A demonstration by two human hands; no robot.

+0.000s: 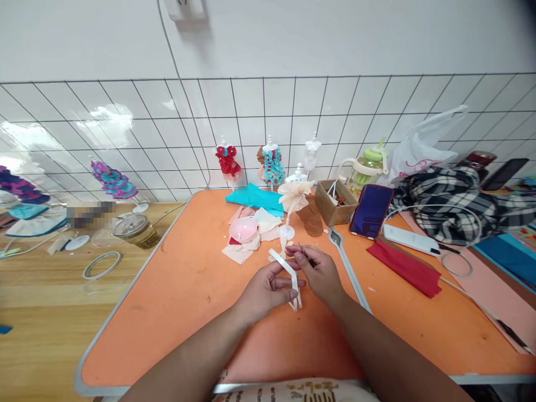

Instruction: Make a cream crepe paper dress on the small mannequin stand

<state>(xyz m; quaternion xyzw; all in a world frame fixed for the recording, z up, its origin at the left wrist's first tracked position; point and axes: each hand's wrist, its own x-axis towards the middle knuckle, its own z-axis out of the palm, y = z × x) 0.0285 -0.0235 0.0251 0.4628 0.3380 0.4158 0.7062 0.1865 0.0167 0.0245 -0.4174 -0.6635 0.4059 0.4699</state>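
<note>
My left hand [263, 294] pinches a thin white strip [288, 269] that bends over the fingers, with narrow ends dangling below the thumb. Close beside it, my right hand [321, 276] is closed on a small, thin dark tool [309, 257]; its exact kind is too small to tell. Just beyond the hands, a beige pleated fabric piece [294, 195] tops a small stand with a round white base [287, 232]. To its left, a pink bowl [243, 229] rests among beige fabric scraps [268, 221].
Small dress forms [271, 164] stand along the tiled wall, near turquoise fabric [254, 197]. Rightward are a cardboard box [335, 207], a phone [371, 210], a grey strap-like thing [349, 268], red cloth [404, 268] and a white power bank [411, 240]. A lidded jar [138, 230] stands left.
</note>
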